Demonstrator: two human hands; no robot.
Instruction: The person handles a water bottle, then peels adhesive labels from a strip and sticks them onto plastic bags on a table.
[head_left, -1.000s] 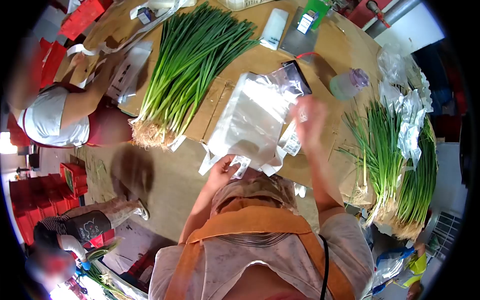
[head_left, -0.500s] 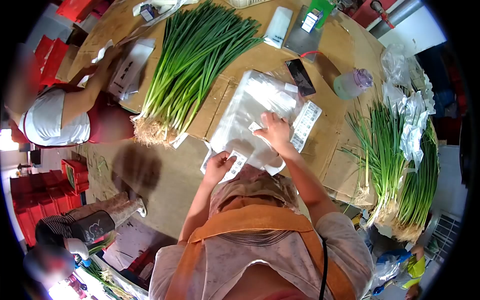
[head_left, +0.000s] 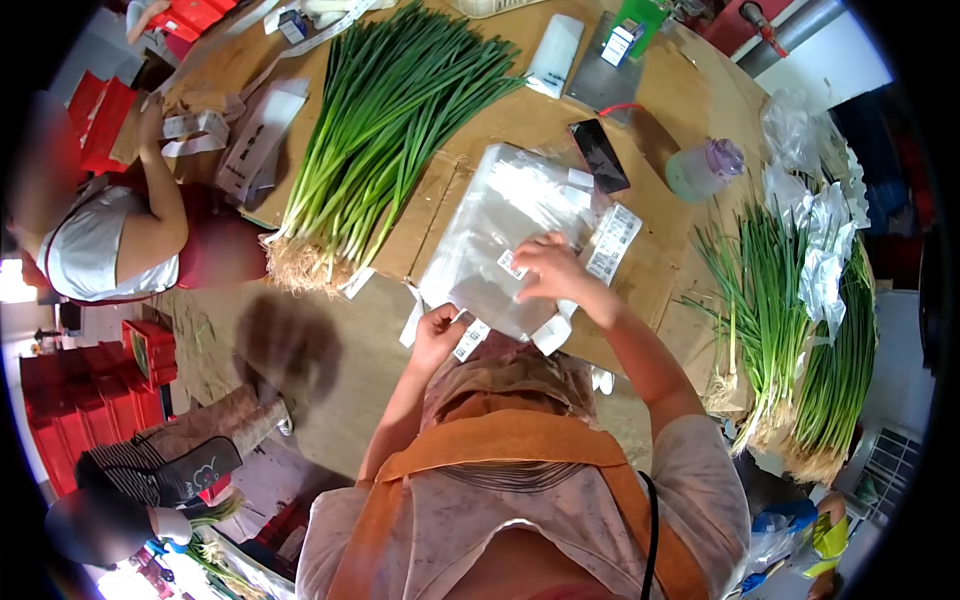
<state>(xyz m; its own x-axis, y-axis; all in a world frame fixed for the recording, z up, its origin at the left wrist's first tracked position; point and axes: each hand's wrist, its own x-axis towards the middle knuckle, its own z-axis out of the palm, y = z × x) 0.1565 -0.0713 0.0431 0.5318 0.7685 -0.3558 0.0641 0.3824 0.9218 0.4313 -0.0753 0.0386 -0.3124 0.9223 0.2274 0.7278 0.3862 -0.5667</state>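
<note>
My left hand (head_left: 437,337) pinches the end of a white strip of printed labels (head_left: 471,338) at the table's near edge. Under my right hand (head_left: 555,268) lies a stack of clear plastic bags (head_left: 468,240). Its thumb and fingers are apart, with the fingertips beside a small white label (head_left: 511,263) on the top bag. Whether they touch that label I cannot tell. Another strip of printed labels (head_left: 614,243) rests along the right side of the bags.
Left of the bags lies a large pile of green onions (head_left: 390,130); more green onions (head_left: 770,320) are at right. A phone (head_left: 600,155), bottle (head_left: 706,168) and scale (head_left: 600,85) stand beyond the bags. A co-worker (head_left: 120,240) is at the table's left side.
My right hand has shifted slightly right and back, uncovering more of the small label. The strip in my left hand has tilted and shows less length. The left co-worker's arm has drawn back.
</note>
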